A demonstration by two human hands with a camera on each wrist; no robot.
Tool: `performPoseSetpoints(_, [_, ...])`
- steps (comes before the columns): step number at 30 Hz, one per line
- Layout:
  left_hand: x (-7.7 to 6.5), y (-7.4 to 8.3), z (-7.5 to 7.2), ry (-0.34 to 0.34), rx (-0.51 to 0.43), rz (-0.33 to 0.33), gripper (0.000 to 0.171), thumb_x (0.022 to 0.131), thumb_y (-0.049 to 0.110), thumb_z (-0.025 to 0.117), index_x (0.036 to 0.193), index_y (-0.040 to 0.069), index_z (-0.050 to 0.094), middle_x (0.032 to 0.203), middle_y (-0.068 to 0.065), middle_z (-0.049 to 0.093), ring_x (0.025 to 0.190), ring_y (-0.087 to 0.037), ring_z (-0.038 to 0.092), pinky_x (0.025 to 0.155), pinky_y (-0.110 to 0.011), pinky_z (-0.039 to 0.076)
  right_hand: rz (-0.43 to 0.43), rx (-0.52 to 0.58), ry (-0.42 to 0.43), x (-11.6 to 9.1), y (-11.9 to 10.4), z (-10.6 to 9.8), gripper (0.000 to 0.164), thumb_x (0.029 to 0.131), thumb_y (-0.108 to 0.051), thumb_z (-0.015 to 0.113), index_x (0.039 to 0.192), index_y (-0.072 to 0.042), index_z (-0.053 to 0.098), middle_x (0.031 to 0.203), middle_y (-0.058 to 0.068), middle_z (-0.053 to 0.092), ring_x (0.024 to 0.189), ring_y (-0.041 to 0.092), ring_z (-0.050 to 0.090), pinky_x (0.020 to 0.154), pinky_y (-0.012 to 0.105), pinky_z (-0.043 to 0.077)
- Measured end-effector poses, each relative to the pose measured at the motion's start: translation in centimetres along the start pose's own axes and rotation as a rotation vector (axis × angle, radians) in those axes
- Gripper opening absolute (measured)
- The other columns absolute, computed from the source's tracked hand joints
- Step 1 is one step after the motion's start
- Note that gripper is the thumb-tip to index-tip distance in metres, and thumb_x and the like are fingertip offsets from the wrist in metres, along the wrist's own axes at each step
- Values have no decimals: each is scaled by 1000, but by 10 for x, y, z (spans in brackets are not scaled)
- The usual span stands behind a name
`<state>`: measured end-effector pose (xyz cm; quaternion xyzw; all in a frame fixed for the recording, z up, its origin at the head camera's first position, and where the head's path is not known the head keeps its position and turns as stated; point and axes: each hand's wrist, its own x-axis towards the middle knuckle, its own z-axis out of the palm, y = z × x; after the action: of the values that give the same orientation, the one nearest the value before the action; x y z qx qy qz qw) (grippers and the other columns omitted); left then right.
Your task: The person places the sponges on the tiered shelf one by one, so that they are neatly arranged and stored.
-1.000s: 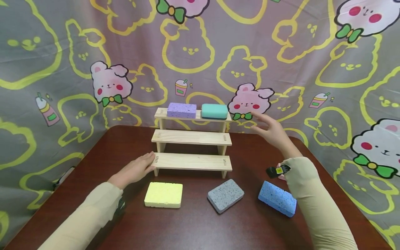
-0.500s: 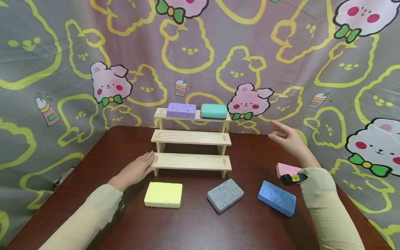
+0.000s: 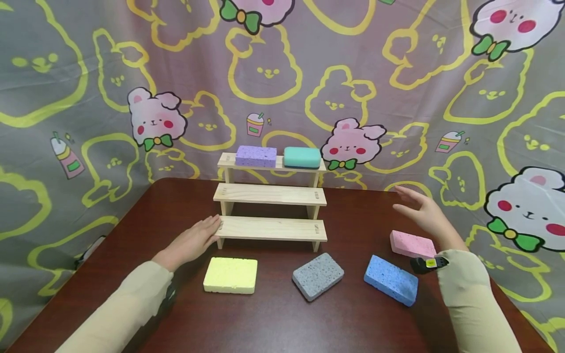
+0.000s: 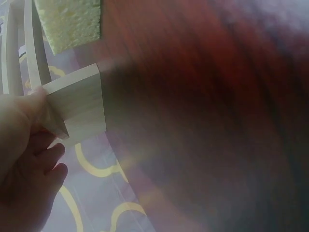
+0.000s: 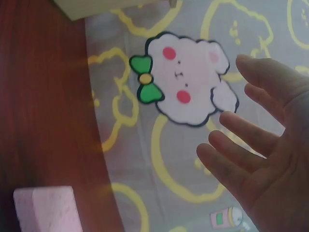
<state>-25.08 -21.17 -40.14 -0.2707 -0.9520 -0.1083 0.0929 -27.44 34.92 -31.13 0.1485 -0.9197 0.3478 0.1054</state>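
My left hand [image 3: 187, 245] holds the left end of the lowest board of a three-step wooden display shelf [image 3: 271, 228]. In the left wrist view its thumb [image 4: 34, 102] lies at the board's edge, with curled fingertips [image 4: 58, 171] beyond. On the top step sit a purple sponge [image 3: 256, 157] and a teal sponge [image 3: 302, 157], side by side. My right hand [image 3: 425, 215] hovers with spread fingers and nothing in it, beyond the pink sponge [image 3: 412, 244]. In the right wrist view those fingers show against the patterned cloth.
Along the front of the dark wooden table [image 3: 265, 323] lie a yellow sponge [image 3: 230, 275], a tilted grey sponge [image 3: 318, 276] and a blue sponge [image 3: 391, 280]. A grey cloth [image 3: 282, 113] with cartoon rabbits hangs behind. The two lower steps of the shelf are bare.
My right hand has moved right and toward me, away from the top step, uncovering the pink sponge. The left hand and the sponges have stayed in place.
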Motion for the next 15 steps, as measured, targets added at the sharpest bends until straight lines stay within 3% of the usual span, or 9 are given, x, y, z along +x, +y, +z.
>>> performPoseSetpoints(15, [0,1,-3,4,-2,13,48,92,11,56,131,-13,41,136,-28,37,125,-40,36,103,-49,30,174,-64,-109,-32,38,-6,68,90,-37,58,142,-3,32,138,32,30,122,52,26,87,71,28])
